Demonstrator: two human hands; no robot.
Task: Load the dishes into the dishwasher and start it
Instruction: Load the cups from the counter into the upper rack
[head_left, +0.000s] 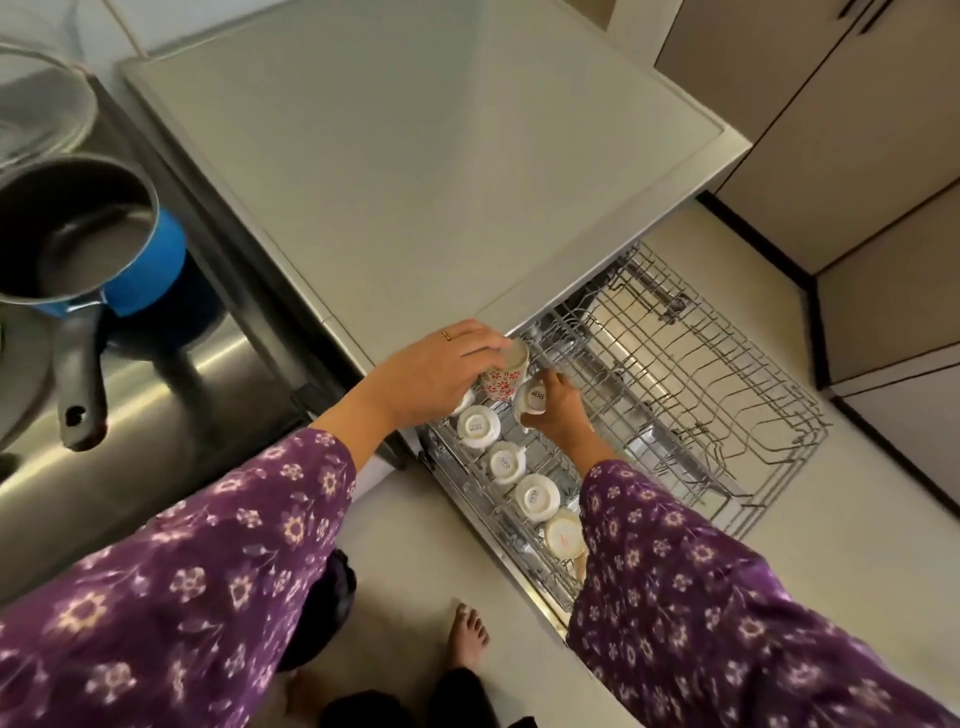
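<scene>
L hand (441, 374) grips a red-flowered cup (501, 387) by its rim, over the left side of the pulled-out rack (727, 395). R hand (558, 410) curls round an upturned white cup (532, 399) just beside it, in the rack. Row of upturned cups (506, 462) lines the rack's left edge. Blue pan (145, 265) well left of rack.

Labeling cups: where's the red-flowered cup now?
Head view, centre: red-flowered cup in the left hand over the rack's far-left corner, beside the white cup in the right hand.
</scene>
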